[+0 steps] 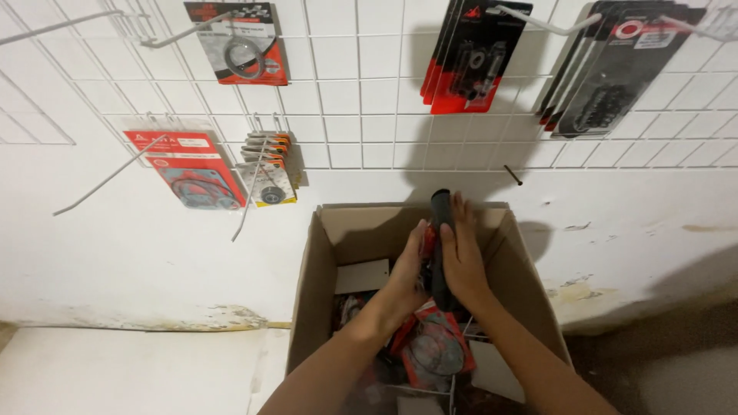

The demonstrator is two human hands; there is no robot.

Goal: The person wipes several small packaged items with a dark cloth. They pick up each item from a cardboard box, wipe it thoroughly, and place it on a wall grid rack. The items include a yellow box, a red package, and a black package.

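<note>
Hands at frame centre: my left hand (406, 280) and right hand (461, 257) both clamped on a stack of black-and-red carded packs (438, 230), held upright above the open cardboard box (311, 292). More red packs (430, 350) lie inside the box. Wire grid (361, 92) with hanging packets (473, 54) fills the upper frame.

Cardboard box (323, 253): 1
Hands: 2, left hand (406, 280), right hand (463, 257)
Black packets held (440, 246): count indeterminate
Wire grid panel (369, 115): 1
Hanging packet groups: 5
Packets inside box: several, count indeterminate
</note>
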